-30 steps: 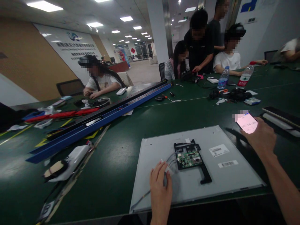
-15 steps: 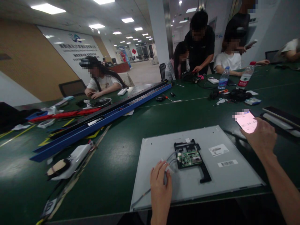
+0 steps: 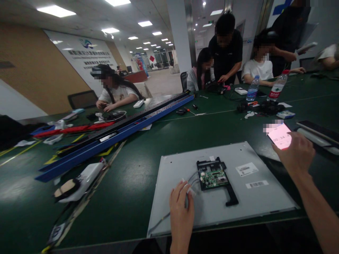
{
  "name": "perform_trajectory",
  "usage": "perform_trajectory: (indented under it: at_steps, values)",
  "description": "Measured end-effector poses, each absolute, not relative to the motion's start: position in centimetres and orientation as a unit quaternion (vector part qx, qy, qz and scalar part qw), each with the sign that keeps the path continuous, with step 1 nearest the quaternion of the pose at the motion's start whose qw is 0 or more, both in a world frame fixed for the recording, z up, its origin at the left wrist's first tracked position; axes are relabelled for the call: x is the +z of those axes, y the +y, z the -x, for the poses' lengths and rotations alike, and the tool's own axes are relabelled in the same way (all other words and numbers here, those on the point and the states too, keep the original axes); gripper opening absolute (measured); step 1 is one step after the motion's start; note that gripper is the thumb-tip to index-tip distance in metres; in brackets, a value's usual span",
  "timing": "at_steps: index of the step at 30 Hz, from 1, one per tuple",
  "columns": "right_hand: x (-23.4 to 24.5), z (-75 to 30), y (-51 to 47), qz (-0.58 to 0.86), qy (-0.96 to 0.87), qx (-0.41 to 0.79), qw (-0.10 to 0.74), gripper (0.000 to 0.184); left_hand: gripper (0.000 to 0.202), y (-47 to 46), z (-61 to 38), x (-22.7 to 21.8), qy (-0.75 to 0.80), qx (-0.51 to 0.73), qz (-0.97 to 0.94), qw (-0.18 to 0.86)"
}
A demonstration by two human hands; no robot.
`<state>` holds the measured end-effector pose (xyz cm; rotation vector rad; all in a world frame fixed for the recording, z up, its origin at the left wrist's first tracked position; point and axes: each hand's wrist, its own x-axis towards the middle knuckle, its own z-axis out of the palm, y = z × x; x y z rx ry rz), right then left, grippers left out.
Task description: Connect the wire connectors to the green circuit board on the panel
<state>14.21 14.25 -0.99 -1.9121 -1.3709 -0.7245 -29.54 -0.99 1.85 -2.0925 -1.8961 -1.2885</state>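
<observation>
My right hand [image 3: 300, 155] grips a phone [image 3: 281, 137] by its near right edge; a timer readout shows on its lit pink screen. My left hand [image 3: 181, 203] rests on a flat grey metal panel [image 3: 225, 215], fingers stretched forward over a grey cable [image 3: 161, 219] and a bit of white tape [image 3: 191, 191]. That cable leads to a green circuit board [image 3: 213, 179] in a black plastic bracket [image 3: 231, 197], lying on the panel's middle. Two printed labels sit on the panel's right side. My left palm hides part of the cable.
Long blue rails [image 3: 116, 141] cross the green table [image 3: 132, 180] at left, near a white device [image 3: 82, 180] with a strap. Two bottles [image 3: 253, 88] stand at the back right, behind black cables [image 3: 270, 106]. Several people are around the table's far side.
My right hand and the phone have shifted slightly right. My left hand, the panel and the board have stayed put. The standing person at the far right has moved right.
</observation>
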Motion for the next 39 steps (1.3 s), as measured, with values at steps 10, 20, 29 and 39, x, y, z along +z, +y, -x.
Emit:
perform_trajectory:
  at_steps: [10, 20, 29, 39]
  values:
    - [-1.1, -14.6, 14.3, 0.715, -0.533, -0.307, 0.331, 0.069, 0.022, -1.0, 29.6, 1.8, -0.609, -0.4, 0.684, 0.028]
    - [0.3, -12.8, 13.5, 0.787, -0.513, -0.205, 0.276, 0.066, 0.022, -1.0, 29.6, 1.8, -0.611, -0.394, 0.685, 0.036]
    - [0.6, -13.0, 13.5, 0.886, -0.446, 0.019, 0.13, 0.089, 0.021, -0.9, 29.5, 1.7, -0.607, -0.397, 0.687, 0.04]
    - [0.3, -13.4, 13.1, 0.87, -0.474, 0.02, 0.131, 0.096, 0.023, -1.1, 28.7, 1.7, -0.615, -0.403, 0.677, 0.015]
